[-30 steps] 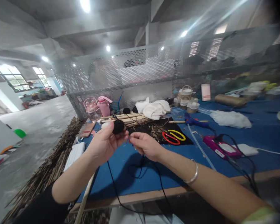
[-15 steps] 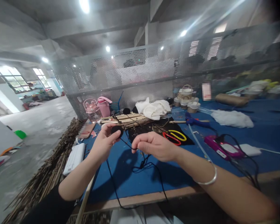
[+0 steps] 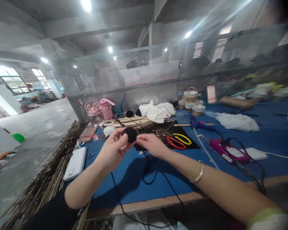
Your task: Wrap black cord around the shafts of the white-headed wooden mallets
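Note:
My left hand (image 3: pixel 114 150) is closed on a dark, round black ball (image 3: pixel 130 134), with the thumb across its near side. Close against the ball's right side, my right hand (image 3: pixel 152 144) pinches the black cord; the bit between the fingertips is mostly hidden. Black cord (image 3: pixel 147 183) trails in loose loops over the blue tabletop (image 3: pixel 132 182) and hangs past its front edge. Just beyond my right hand lie scissors (image 3: pixel 179 141) with one red and one yellow handle. A white ball (image 3: pixel 108 131) sits partly behind my left hand.
Behind the hands are pale sticks (image 3: pixel 124 122) and a white cloth (image 3: pixel 157 111). A white box-like device (image 3: pixel 75 164) lies at left. A blue glue gun (image 3: pixel 201 124) and a purple device (image 3: pixel 229 151) with cables are at right. A perforated metal screen (image 3: pixel 134 76) stands behind.
My right hand has moved up and left to the black ball, closing the stretch of cord between the hands. The left hand and ball have shifted slightly right.

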Demonstrator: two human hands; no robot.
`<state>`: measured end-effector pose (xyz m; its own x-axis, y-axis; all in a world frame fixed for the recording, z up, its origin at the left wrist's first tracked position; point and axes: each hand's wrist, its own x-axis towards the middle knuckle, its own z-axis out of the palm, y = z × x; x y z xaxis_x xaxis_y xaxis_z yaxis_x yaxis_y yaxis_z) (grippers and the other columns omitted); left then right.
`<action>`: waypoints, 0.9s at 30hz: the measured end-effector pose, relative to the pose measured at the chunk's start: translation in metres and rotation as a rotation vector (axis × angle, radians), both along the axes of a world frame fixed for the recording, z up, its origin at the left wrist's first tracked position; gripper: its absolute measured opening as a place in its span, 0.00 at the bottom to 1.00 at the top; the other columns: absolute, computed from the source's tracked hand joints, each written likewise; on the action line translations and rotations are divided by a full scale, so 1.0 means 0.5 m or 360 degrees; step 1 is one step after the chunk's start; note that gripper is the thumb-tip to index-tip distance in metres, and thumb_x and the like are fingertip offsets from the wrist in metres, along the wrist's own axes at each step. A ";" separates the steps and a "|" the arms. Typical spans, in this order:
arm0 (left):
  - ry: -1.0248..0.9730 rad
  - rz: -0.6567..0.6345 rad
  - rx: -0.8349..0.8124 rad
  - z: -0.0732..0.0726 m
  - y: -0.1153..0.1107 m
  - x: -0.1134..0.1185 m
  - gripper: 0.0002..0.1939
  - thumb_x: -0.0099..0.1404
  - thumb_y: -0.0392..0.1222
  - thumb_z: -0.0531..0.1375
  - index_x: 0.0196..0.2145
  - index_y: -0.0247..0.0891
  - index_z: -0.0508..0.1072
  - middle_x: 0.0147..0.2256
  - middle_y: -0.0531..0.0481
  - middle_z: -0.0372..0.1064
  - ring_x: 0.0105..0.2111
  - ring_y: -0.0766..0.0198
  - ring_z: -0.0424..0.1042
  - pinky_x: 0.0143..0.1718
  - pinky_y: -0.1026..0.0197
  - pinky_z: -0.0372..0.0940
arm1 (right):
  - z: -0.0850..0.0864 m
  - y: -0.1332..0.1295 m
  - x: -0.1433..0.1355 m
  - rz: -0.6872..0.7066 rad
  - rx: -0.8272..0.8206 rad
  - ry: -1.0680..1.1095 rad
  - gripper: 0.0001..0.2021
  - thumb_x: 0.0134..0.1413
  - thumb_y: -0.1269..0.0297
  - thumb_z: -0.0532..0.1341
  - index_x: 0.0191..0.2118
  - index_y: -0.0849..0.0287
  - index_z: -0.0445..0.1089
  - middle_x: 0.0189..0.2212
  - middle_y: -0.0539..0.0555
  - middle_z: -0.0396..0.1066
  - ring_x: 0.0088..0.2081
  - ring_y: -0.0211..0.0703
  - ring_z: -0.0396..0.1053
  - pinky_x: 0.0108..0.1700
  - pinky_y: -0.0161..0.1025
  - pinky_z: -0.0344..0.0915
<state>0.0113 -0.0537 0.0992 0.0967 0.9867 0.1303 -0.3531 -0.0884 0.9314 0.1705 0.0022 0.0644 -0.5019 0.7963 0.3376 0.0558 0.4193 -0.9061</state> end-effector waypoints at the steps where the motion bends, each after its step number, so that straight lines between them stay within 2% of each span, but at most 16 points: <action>1: 0.0044 0.0193 0.0093 -0.005 0.010 0.004 0.18 0.50 0.43 0.66 0.38 0.39 0.67 0.37 0.50 0.68 0.34 0.68 0.69 0.36 0.65 0.65 | -0.002 -0.018 -0.006 0.0010 0.0143 -0.0135 0.12 0.55 0.61 0.54 0.27 0.63 0.68 0.21 0.49 0.64 0.23 0.33 0.58 0.28 0.32 0.55; 3: 0.0253 0.0512 0.0308 -0.014 0.026 0.010 0.17 0.49 0.40 0.66 0.37 0.38 0.69 0.37 0.50 0.68 0.37 0.66 0.68 0.40 0.64 0.63 | 0.011 -0.050 -0.008 0.0010 0.0487 -0.0371 0.13 0.56 0.63 0.53 0.26 0.62 0.68 0.21 0.50 0.65 0.24 0.35 0.59 0.30 0.33 0.54; 5: 0.0457 0.0577 0.0427 -0.018 0.028 0.013 0.16 0.49 0.38 0.66 0.37 0.37 0.70 0.36 0.49 0.68 0.38 0.65 0.67 0.41 0.64 0.63 | 0.039 -0.066 0.003 -0.0004 0.0735 -0.0448 0.12 0.56 0.64 0.53 0.27 0.61 0.69 0.23 0.51 0.67 0.25 0.36 0.60 0.31 0.34 0.54; 7: 0.0534 0.0375 0.0376 -0.014 0.017 0.009 0.15 0.51 0.40 0.65 0.38 0.38 0.70 0.36 0.49 0.68 0.35 0.65 0.68 0.37 0.63 0.64 | 0.067 -0.060 0.019 -0.0045 0.0760 -0.0335 0.11 0.57 0.64 0.53 0.29 0.60 0.70 0.25 0.52 0.69 0.27 0.36 0.62 0.32 0.33 0.56; 9: 0.0528 0.0024 0.0240 -0.004 -0.002 0.002 0.15 0.53 0.42 0.64 0.39 0.37 0.70 0.34 0.49 0.68 0.31 0.66 0.67 0.32 0.64 0.64 | 0.079 -0.040 0.034 -0.0124 0.0598 -0.0149 0.10 0.55 0.62 0.55 0.30 0.60 0.70 0.25 0.51 0.68 0.27 0.36 0.62 0.32 0.33 0.56; 11: 0.0478 -0.0337 0.0140 0.008 -0.019 -0.003 0.16 0.52 0.43 0.65 0.38 0.36 0.70 0.32 0.48 0.68 0.28 0.67 0.67 0.29 0.65 0.63 | 0.071 -0.020 0.040 -0.0194 0.0367 -0.0004 0.10 0.53 0.59 0.58 0.29 0.61 0.69 0.23 0.50 0.66 0.25 0.35 0.60 0.29 0.32 0.56; 12: 0.0402 -0.0421 0.0121 0.013 -0.025 -0.004 0.17 0.50 0.43 0.66 0.38 0.36 0.70 0.32 0.49 0.68 0.27 0.67 0.67 0.29 0.65 0.62 | 0.061 -0.014 0.040 -0.0210 0.0268 0.0037 0.11 0.52 0.58 0.58 0.28 0.62 0.68 0.22 0.49 0.64 0.24 0.34 0.59 0.28 0.32 0.55; 13: 0.0290 -0.0411 0.0125 0.019 -0.028 -0.003 0.18 0.49 0.44 0.67 0.38 0.37 0.70 0.32 0.49 0.68 0.27 0.67 0.67 0.29 0.66 0.62 | 0.050 -0.013 0.038 -0.0208 0.0199 0.0053 0.12 0.51 0.57 0.58 0.28 0.62 0.68 0.21 0.48 0.63 0.24 0.34 0.58 0.27 0.32 0.55; 14: 0.0161 -0.0304 0.0155 0.023 -0.028 0.000 0.19 0.48 0.45 0.67 0.38 0.38 0.70 0.34 0.50 0.68 0.28 0.67 0.67 0.29 0.66 0.63 | 0.040 -0.017 0.035 -0.0195 0.0168 0.0040 0.13 0.53 0.57 0.57 0.28 0.63 0.67 0.21 0.48 0.62 0.24 0.34 0.57 0.28 0.32 0.55; 17: -0.0002 0.0295 0.0366 0.030 -0.016 0.015 0.19 0.47 0.43 0.67 0.38 0.43 0.68 0.37 0.52 0.67 0.35 0.65 0.68 0.35 0.66 0.64 | 0.030 -0.051 0.025 -0.0134 0.0293 -0.0130 0.15 0.58 0.58 0.51 0.27 0.63 0.67 0.22 0.49 0.62 0.26 0.34 0.58 0.30 0.32 0.55; 19: 0.0207 0.0559 0.0479 0.026 -0.006 0.026 0.19 0.46 0.38 0.68 0.36 0.42 0.69 0.38 0.50 0.66 0.41 0.61 0.66 0.39 0.64 0.63 | 0.046 -0.080 0.026 -0.0033 0.0467 -0.0281 0.15 0.59 0.59 0.51 0.27 0.62 0.66 0.21 0.48 0.61 0.25 0.34 0.57 0.30 0.32 0.54; 20: 0.0346 0.0586 0.0502 0.021 -0.004 0.030 0.18 0.45 0.37 0.67 0.35 0.41 0.70 0.39 0.49 0.66 0.43 0.60 0.65 0.40 0.64 0.63 | 0.057 -0.090 0.030 0.0027 0.0543 -0.0333 0.14 0.58 0.60 0.51 0.27 0.62 0.66 0.21 0.48 0.61 0.25 0.34 0.56 0.29 0.32 0.53; 21: 0.0465 0.0540 0.0501 0.015 -0.004 0.032 0.17 0.45 0.36 0.67 0.34 0.39 0.71 0.39 0.47 0.66 0.43 0.58 0.65 0.41 0.63 0.63 | 0.070 -0.097 0.035 0.0073 0.0596 -0.0356 0.13 0.58 0.61 0.52 0.27 0.62 0.66 0.21 0.48 0.61 0.24 0.34 0.56 0.29 0.32 0.53; 23: 0.0573 0.0254 0.0420 0.003 -0.010 0.032 0.15 0.47 0.36 0.66 0.35 0.38 0.71 0.37 0.46 0.66 0.39 0.59 0.66 0.38 0.62 0.64 | 0.088 -0.094 0.049 0.0056 0.0607 -0.0306 0.13 0.58 0.61 0.52 0.28 0.61 0.66 0.22 0.49 0.61 0.25 0.34 0.56 0.29 0.31 0.53; 25: 0.0505 -0.0113 0.0245 -0.004 -0.022 0.029 0.15 0.51 0.37 0.64 0.38 0.38 0.70 0.36 0.47 0.67 0.33 0.63 0.67 0.34 0.62 0.66 | 0.090 -0.076 0.061 -0.0056 0.0497 -0.0185 0.13 0.58 0.60 0.52 0.27 0.61 0.65 0.22 0.48 0.60 0.24 0.33 0.56 0.28 0.31 0.53; 27: 0.0325 -0.0373 0.0074 -0.001 -0.033 0.025 0.15 0.53 0.37 0.62 0.40 0.39 0.68 0.37 0.48 0.67 0.30 0.64 0.68 0.30 0.62 0.67 | 0.074 -0.052 0.067 -0.0116 0.0332 -0.0095 0.13 0.57 0.58 0.53 0.27 0.61 0.64 0.21 0.47 0.59 0.24 0.33 0.55 0.27 0.31 0.53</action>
<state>0.0236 -0.0702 0.0987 0.3498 0.9279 0.1290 -0.1746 -0.0707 0.9821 0.2039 -0.0240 0.1013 -0.4697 0.7471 0.4703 0.1434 0.5902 -0.7944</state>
